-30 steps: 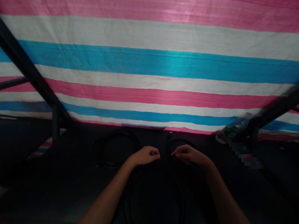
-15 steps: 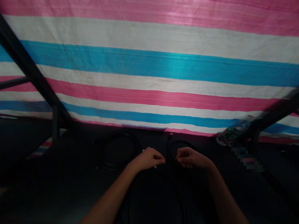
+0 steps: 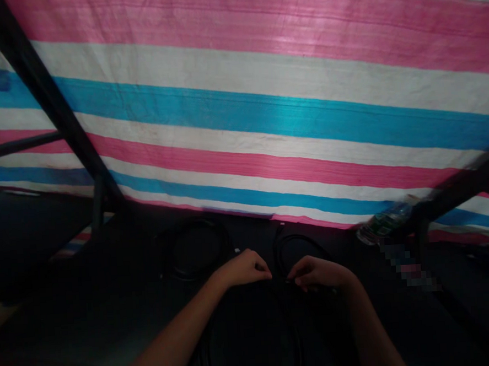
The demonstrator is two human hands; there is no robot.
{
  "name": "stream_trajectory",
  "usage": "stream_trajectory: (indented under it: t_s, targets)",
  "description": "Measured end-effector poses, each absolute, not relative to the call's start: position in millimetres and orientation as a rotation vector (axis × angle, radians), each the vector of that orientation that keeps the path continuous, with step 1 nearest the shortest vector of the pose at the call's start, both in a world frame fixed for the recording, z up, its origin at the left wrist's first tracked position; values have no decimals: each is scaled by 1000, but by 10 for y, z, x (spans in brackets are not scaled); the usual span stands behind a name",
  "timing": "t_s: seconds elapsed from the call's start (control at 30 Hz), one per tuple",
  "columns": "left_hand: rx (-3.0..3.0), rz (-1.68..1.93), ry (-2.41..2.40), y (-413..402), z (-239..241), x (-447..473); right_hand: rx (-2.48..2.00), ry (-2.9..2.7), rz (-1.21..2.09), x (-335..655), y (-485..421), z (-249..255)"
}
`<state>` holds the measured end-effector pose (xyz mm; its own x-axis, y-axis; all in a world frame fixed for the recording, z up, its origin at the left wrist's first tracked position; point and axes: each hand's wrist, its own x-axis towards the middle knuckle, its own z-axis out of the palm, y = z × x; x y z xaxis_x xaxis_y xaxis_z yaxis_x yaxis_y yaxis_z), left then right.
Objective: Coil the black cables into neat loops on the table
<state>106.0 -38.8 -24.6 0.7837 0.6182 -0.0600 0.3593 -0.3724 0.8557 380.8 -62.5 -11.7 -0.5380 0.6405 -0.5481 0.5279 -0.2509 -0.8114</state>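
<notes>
My left hand [image 3: 246, 268] is closed in a pinch, thumb against fingertips, at the far side of a large coil of black cable [image 3: 296, 334]. Anything between those fingertips is too dark to name. A short gap away, my right hand [image 3: 322, 272] pinches too, with a tiny pale spot at its fingertips that I cannot identify. Just behind it lies a smaller loop of black cable [image 3: 299, 236]. Another coil of black cable [image 3: 188, 276] rests to the left, beyond my left forearm. The dark surface hides much of the cables' outlines.
A striped pink, white and blue sheet [image 3: 240, 117] hangs along the back. Dark slanted frame bars [image 3: 71, 138] stand left and right. A clear plastic bottle [image 3: 383, 224] lies at the back right. Something red and beige shows at the lower left.
Both hands sit slightly lower in view, and the whole scene has shifted a little down. The right fingers have moved slightly, exposing a pale spot at their tips.
</notes>
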Motion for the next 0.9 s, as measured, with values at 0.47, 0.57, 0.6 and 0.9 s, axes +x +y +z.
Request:
stream_trajectory:
  t_s: [0.47,0.57,0.6,0.9]
  targets:
    - [1867,445,674,-407,-263,1107,-1373,-1914,1722,3733,-644,-34]
    - [1810,475,685,-352,-222,1042,-1526,-1813,1701,4059,-635,-42]
    - [1812,456,695,-341,-221,1030,-1578,-1794,1698,4135,-634,-41]
    - [1862,378,712,-377,-333,1112,-1531,-1981,1728,3700,-648,9]
